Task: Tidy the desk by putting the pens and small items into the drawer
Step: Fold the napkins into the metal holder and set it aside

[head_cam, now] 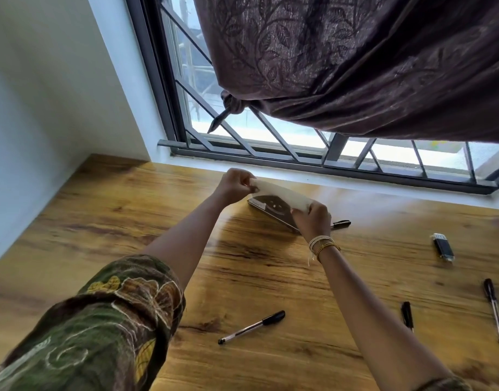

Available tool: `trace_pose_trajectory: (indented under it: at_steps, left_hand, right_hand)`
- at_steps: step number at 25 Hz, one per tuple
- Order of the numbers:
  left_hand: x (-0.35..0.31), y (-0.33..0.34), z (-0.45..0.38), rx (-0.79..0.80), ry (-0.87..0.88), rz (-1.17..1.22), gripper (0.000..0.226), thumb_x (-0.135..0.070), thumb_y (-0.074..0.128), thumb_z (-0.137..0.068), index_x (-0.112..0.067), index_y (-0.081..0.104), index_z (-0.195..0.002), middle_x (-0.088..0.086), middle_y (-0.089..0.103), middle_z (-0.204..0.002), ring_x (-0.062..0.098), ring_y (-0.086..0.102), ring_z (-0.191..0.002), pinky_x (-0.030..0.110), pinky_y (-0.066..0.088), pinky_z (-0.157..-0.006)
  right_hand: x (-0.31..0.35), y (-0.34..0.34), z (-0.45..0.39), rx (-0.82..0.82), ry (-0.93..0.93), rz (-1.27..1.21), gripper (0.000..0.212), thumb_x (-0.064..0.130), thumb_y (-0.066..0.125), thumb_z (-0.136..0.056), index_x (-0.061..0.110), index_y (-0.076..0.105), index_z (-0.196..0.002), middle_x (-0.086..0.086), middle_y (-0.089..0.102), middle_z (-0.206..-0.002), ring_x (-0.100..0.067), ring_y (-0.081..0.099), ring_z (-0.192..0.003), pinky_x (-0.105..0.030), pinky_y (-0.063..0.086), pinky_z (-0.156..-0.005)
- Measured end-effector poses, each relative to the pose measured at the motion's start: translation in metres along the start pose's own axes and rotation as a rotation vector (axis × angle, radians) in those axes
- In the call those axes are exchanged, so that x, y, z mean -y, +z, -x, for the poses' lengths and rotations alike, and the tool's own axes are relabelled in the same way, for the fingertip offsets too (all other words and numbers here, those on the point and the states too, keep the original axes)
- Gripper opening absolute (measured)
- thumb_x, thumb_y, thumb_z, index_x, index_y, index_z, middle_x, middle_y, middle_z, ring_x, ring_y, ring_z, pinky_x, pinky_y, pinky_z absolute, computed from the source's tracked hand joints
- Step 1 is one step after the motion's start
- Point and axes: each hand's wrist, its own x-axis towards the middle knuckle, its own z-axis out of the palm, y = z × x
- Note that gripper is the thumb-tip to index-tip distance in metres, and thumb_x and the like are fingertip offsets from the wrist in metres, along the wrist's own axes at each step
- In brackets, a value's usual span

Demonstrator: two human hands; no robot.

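Note:
My left hand (pixel 233 184) and my right hand (pixel 313 217) each pinch one end of a cream cloth (pixel 282 194), held stretched just above a flat grey-and-black device (pixel 266 206) lying on the wooden desk (pixel 129 221). A black-capped pen (pixel 252 326) lies near the front middle. Another pen (pixel 340 223) pokes out behind my right hand. A third pen (pixel 407 315) and a clear-barrelled pen (pixel 494 314) lie at the right. A black USB stick (pixel 443 247) rests at the far right. No drawer is in view.
The desk meets a white wall (pixel 45 94) on the left and a barred window (pixel 270 148) at the back. A brown patterned curtain (pixel 355 60), knotted at its lower left, hangs over the window above the desk.

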Motion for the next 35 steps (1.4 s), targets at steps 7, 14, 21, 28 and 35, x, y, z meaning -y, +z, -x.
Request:
trace_pose_trajectory:
  at_steps: [7, 14, 21, 28, 35]
  left_hand:
    - [0.009, 0.007, -0.005, -0.045, 0.087, -0.165, 0.012, 0.002, 0.067, -0.082, 0.004, 0.074, -0.092, 0.017, 0.073, -0.09, 0.027, 0.069, -0.084, 0.043, 0.058, -0.078]
    - [0.015, 0.01, -0.003, -0.021, 0.06, -0.14, 0.022, 0.004, 0.067, -0.081, 0.001, 0.072, -0.101, 0.018, 0.072, -0.092, 0.019, 0.064, -0.074, 0.032, 0.058, -0.07]
    - [0.013, 0.01, -0.007, 0.311, -0.139, -0.053, 0.052, 0.012, 0.065, -0.078, 0.002, 0.054, -0.128, 0.022, 0.06, -0.119, 0.032, 0.06, -0.109, 0.044, 0.053, -0.093]
    - [0.021, 0.017, -0.009, 0.187, -0.143, -0.152, 0.026, -0.005, 0.073, -0.079, 0.0, 0.069, -0.105, 0.018, 0.07, -0.101, 0.028, 0.065, -0.095, 0.034, 0.051, -0.079]
    - [0.022, 0.005, 0.011, 0.173, -0.087, -0.116, 0.022, -0.008, 0.076, -0.077, 0.004, 0.071, -0.094, 0.02, 0.07, -0.094, 0.024, 0.063, -0.083, 0.034, 0.053, -0.073]
  right_hand:
    - [-0.006, 0.003, 0.005, -0.038, -0.002, 0.053, 0.027, 0.006, 0.068, -0.078, 0.001, 0.064, -0.104, -0.016, 0.07, -0.093, -0.019, 0.059, -0.074, -0.008, 0.036, -0.054]
    - [-0.008, 0.001, 0.004, -0.093, 0.0, 0.034, 0.018, 0.006, 0.066, -0.082, 0.001, 0.066, -0.1, -0.015, 0.071, -0.091, -0.024, 0.067, -0.083, -0.022, 0.05, -0.069]
    - [-0.019, 0.005, 0.003, 0.033, -0.049, 0.082, 0.038, 0.011, 0.071, -0.076, 0.004, 0.059, -0.111, -0.008, 0.06, -0.098, -0.017, 0.055, -0.083, -0.004, 0.035, -0.053]
    - [-0.031, 0.011, -0.007, 0.123, -0.098, 0.117, 0.043, 0.022, 0.079, -0.076, 0.006, 0.064, -0.113, -0.013, 0.071, -0.1, -0.017, 0.058, -0.08, -0.01, 0.036, -0.055]
    - [-0.032, 0.007, -0.003, 0.118, -0.179, 0.071, 0.039, 0.021, 0.077, -0.078, 0.006, 0.066, -0.112, -0.011, 0.072, -0.095, -0.015, 0.059, -0.078, -0.007, 0.034, -0.054]
